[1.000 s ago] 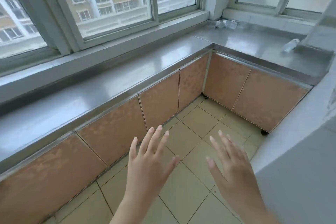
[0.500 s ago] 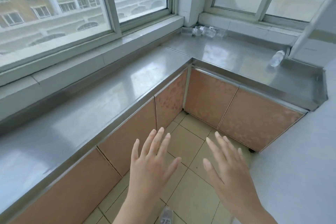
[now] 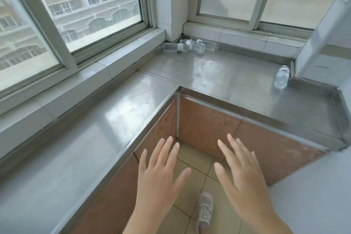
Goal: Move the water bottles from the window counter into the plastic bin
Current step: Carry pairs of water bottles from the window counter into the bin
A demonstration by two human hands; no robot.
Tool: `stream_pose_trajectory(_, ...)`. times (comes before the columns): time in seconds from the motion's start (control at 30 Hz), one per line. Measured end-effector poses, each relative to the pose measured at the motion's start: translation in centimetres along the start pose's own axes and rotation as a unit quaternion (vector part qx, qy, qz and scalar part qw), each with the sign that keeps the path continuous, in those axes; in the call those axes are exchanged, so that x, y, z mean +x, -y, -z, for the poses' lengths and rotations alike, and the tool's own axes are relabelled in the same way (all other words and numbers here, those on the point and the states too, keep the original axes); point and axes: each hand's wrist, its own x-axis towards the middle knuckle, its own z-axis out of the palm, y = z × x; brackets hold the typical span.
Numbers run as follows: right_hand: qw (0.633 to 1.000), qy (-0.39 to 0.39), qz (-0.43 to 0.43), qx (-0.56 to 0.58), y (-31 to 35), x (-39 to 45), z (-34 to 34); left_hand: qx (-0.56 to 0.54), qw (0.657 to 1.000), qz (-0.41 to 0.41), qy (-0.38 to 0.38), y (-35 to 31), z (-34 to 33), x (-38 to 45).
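Hands (image 3: 201,176) empty, spread | clear water bottles (image 3: 190,46) lying on counter (image 3: 228,81)

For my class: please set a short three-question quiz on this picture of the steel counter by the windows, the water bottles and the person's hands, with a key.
1. True or false: the left hand grips a bottle.
2. How many bottles lie clustered in the far corner of the counter?
A. one
B. three
C. five
3. Fill in: the lone bottle lies at the counter's far ____ end.

Key
1. False: the left hand and the right hand are both spread and hold nothing.
2. B: the corner bottles number three.
3. right
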Motion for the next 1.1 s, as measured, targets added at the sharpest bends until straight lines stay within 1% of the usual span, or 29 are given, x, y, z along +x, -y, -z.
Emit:
stream_pose_trajectory(0.17, 1.000, 0.017, -0.005, -0.002, -5.2, 10.9, -0.6, 0.004, 1.000, 0.009, -0.001, -1.4, -4.2, 10.9)
stream_pose_trajectory(0.33, 0.998, 0.045, 0.019, -0.029, -9.6, 21.8, 0.4, 0.002, 0.999, 0.029, -0.016, -3.8, -6.1, 22.5)
stream_pose_trajectory(0.5, 0.997, 0.059, 0.021, -0.032, -12.7, 30.3, 0.9, 0.016, 0.999, 0.029, -0.001, -4.8, -8.0, 31.1)
stream_pose_trajectory(0.63, 0.998, 0.062, 0.015, -0.024, -14.9, 36.0, -0.1, 0.035, 0.999, 0.032, 0.009, -3.9, -10.0, 37.1)
stream_pose_trajectory(0.73, 0.998, 0.052, 0.010, -0.027, -15.8, 40.7, -1.1, 0.043, 0.999, 0.016, 0.011, -2.7, -11.4, 42.0)
stream_pose_trajectory(0.9, 0.997, 0.055, 0.014, -0.046, -15.9, 49.1, -3.1, 0.042, 0.999, 0.002, -0.013, -0.1, -13.7, 51.3)
stream_pose_trajectory(1.1, 0.996, 0.063, 0.014, -0.061, -16.3, 59.9, -6.8, 0.016, 1.000, -0.016, -0.011, 3.7, -17.9, 62.2)
